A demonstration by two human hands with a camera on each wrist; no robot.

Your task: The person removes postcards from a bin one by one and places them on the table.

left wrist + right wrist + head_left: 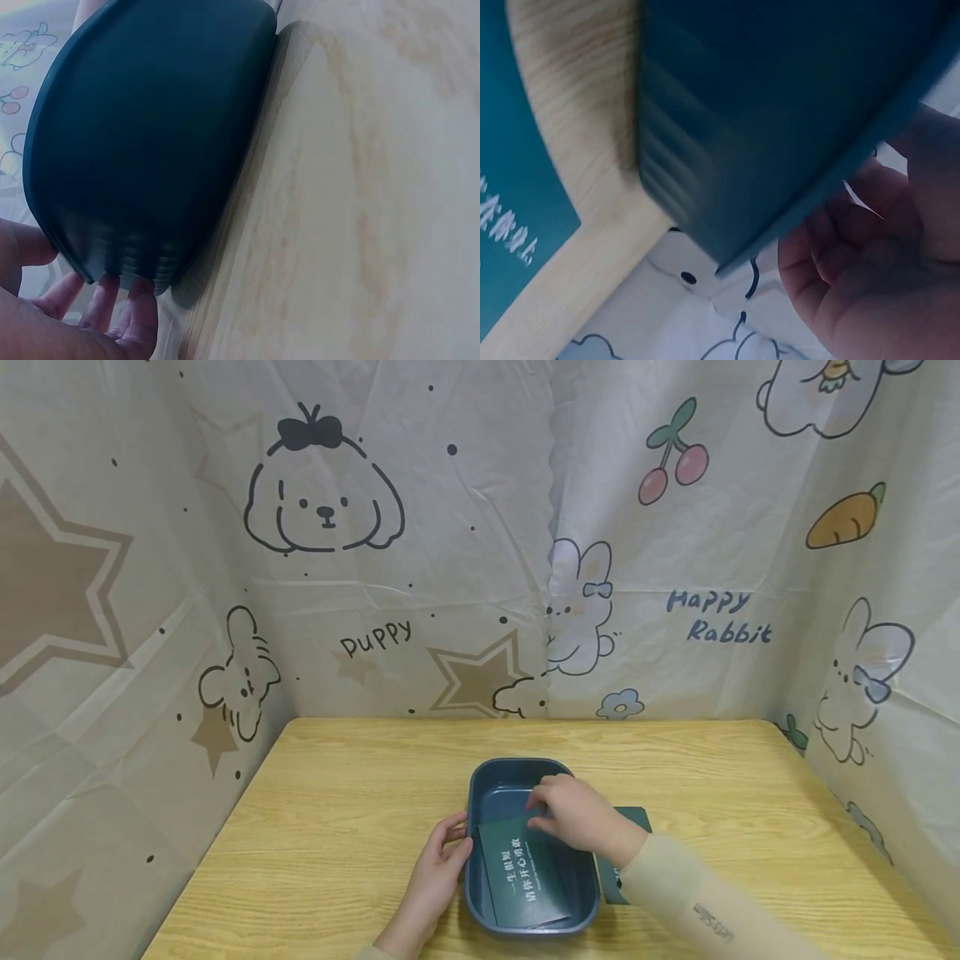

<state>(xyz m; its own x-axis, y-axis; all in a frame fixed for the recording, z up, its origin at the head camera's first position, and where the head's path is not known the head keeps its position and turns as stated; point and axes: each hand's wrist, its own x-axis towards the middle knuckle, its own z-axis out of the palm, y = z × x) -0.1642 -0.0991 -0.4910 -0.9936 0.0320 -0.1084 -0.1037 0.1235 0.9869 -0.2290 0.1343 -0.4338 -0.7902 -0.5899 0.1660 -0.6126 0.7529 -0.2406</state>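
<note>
A dark blue-green rectangular box [491, 774] without a lid stands on the table. Inside lies a dark green card [551, 881] with white lettering. On the left, my left hand [438, 868] holds the box wall, thumb at the rim and fingertips against the outer side; the left wrist view shows these fingers [142, 315] on the wall. Over the box, my right hand [573, 810] hovers with loosely bent fingers and nothing visible in them. Another green card [636, 816] lies right of the box, partly hidden by my right forearm; its lettering shows in the right wrist view.
The light wood-grain table [360, 793] spreads out around the box. A pale curtain [450, 568] with cartoon prints hangs behind the table and on both sides.
</note>
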